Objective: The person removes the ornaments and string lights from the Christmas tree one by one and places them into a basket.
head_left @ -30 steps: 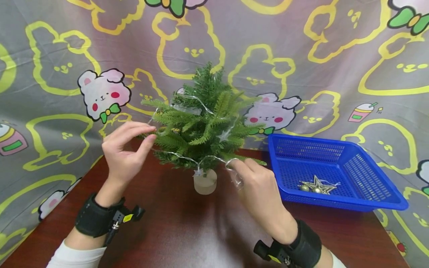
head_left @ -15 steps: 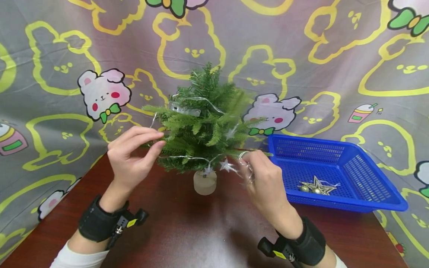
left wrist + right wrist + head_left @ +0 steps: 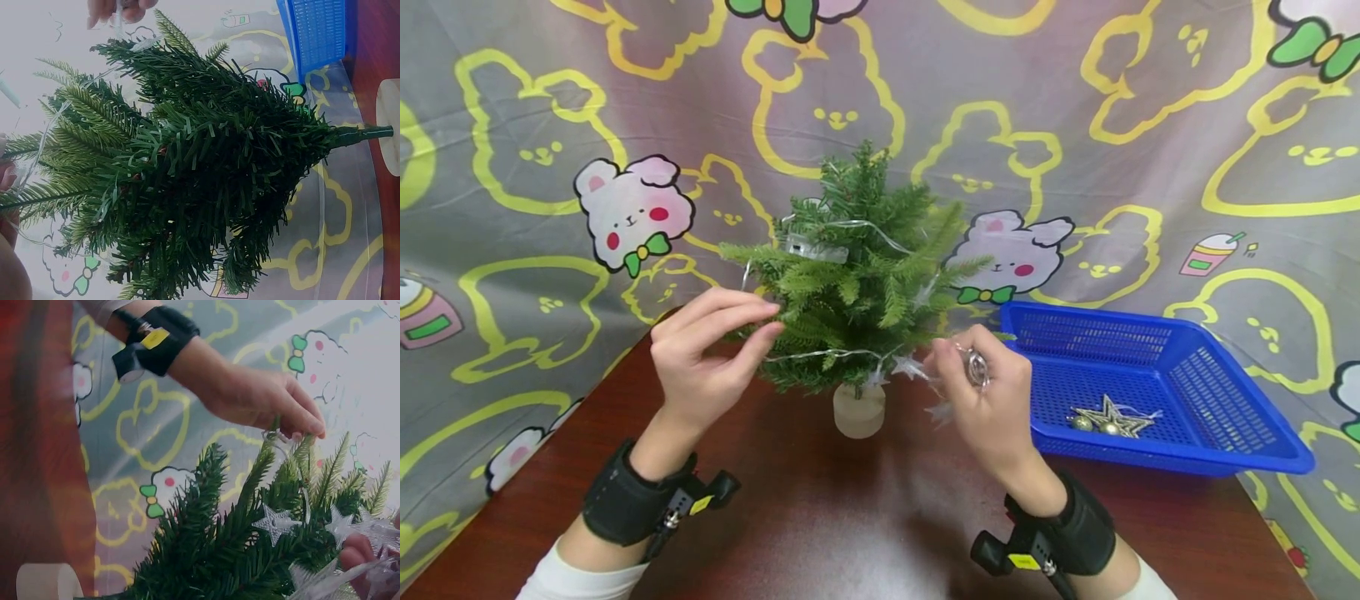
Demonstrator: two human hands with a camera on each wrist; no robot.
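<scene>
A small green artificial Christmas tree [image 3: 850, 292] stands on a round pale wooden base [image 3: 859, 412]. Around its branches runs a clear string of star lights [image 3: 831, 353], with a transparent battery box [image 3: 817, 250] lying high on the tree. My left hand [image 3: 711, 354] pinches the light string at a branch tip on the tree's left side; the exact contact is partly hidden. At the lower right, my right hand [image 3: 988, 400] grips the bunched rest of the string, with a coil of wire showing between the fingers. Clear plastic stars [image 3: 275, 525] hang near it in the right wrist view.
To the right is a blue plastic basket [image 3: 1165, 454] holding a gold glitter star [image 3: 1111, 415] and small gold balls [image 3: 1081, 422]. A patterned cloth [image 3: 880, 75] hangs behind the dark reddish table [image 3: 820, 533].
My left hand has shifted to the right and slightly down. The right hand has moved right and turned, showing the coil. The branches have swung a little right; another star is drawn into view.
</scene>
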